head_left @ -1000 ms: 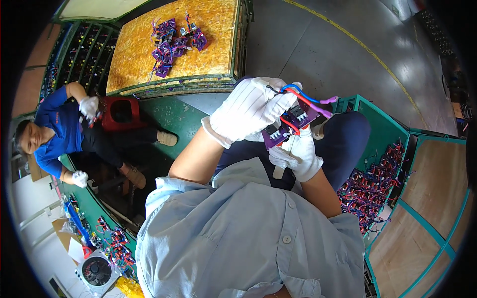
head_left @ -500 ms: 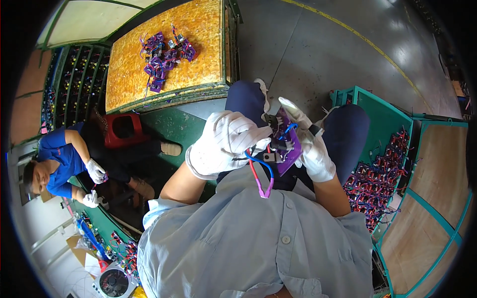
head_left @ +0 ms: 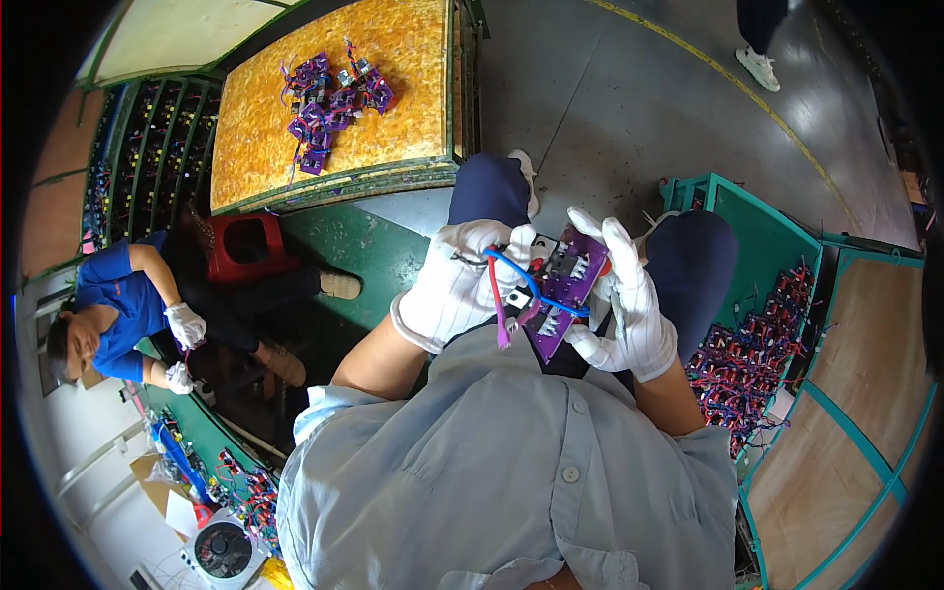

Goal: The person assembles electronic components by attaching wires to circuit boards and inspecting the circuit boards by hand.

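Note:
A purple circuit board (head_left: 572, 277) with black components and metal tabs is held tilted in front of my lap. My gloved left hand (head_left: 457, 283) is closed on its left side, fingertips among the components. A blue wire (head_left: 521, 271) loops across the board toward its right edge. A red and pink lead (head_left: 500, 320) hangs down beside my left fingers. My gloved right hand (head_left: 634, 315) curves around the board's right edge, with the upper fingers raised and the thumb at the lower corner. Its exact contact with the board is partly hidden.
Several purple boards (head_left: 334, 108) lie on a yellow-topped table (head_left: 256, 147) ahead left. A green bin (head_left: 762, 236) at right holds many wired boards (head_left: 752, 354). A co-worker (head_left: 123, 305) sits at left near a red stool (head_left: 246, 248) and a fan (head_left: 224, 551). Another person's foot (head_left: 757, 69) shows far right.
The board has turned so its component face shows more. My right hand has shifted from behind the board to its right edge. A walking person's leg has appeared at the top right.

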The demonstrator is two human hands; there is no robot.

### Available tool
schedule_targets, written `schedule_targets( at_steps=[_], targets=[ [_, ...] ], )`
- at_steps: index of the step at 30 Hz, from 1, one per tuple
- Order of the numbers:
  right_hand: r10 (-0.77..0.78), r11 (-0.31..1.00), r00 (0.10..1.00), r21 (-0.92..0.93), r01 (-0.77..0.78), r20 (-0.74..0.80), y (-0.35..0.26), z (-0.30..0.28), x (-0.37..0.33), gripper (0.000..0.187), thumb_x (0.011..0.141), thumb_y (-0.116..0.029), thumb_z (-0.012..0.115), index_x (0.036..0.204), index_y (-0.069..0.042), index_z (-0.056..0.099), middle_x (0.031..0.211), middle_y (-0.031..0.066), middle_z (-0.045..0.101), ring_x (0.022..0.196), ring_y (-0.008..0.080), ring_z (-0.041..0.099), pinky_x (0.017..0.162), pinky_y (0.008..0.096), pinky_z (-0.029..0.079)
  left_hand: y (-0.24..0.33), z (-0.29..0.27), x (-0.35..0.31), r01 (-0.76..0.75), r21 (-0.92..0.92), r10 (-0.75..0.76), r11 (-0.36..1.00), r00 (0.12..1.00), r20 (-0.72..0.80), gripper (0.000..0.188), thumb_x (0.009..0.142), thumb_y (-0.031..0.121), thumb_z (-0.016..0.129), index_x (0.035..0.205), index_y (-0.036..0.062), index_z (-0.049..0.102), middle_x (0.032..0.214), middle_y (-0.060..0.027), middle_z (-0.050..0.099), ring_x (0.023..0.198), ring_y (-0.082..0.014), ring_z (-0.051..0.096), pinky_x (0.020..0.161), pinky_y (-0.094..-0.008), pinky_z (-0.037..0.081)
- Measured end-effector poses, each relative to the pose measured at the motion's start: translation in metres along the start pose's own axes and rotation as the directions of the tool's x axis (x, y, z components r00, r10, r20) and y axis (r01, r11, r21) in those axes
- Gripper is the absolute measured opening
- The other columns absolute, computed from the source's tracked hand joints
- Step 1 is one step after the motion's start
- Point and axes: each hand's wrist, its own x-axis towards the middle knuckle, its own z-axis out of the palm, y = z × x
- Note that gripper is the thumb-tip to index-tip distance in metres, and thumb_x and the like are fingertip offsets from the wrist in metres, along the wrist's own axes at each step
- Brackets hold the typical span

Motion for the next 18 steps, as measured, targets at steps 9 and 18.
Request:
schedule_targets(
  at_steps=[9, 18],
  targets=[
    [0.080, 0.995, 0.995, 0.056, -0.077, -0.054, 0.014, -0.001, -0.011, 0.087, 0.064, -0.016, 0.068, 0.132, -0.002, 0.016, 0.127, 0.0198, 0.038, 0.053, 0.0089, 0.053, 0.044, 0.0186, 0.040, -0.019, 0.005, 0.009, 0.427, -0.874, -0.375, -0.230, 0.790, 0.485, 0.016, 0.087, 0.012, 0.036, 0.078, 0.0029, 0.046, 0.075, -0.0085, 0.052, 0.062, -0.0122, 0.052, 0.055, -0.0198, 0.043],
    [-0.056, 0.892, 0.998, -0.448, 0.055, 0.011, 0.009, 0.001, 0.003, 0.076, 0.055, -0.005, 0.067, 0.122, -0.002, 0.031, 0.122, 0.0235, 0.040, 0.075, 0.0285, 0.060, 0.051, 0.0307, 0.047, -0.041, 0.007, 0.013, 0.428, -0.873, -0.360, 0.235, 0.873, 0.330, 0.011, 0.082, 0.009, 0.041, 0.078, 0.0008, 0.048, 0.088, -0.0136, 0.052, 0.067, -0.0206, 0.054, 0.060, -0.0295, 0.045]
  ],
)
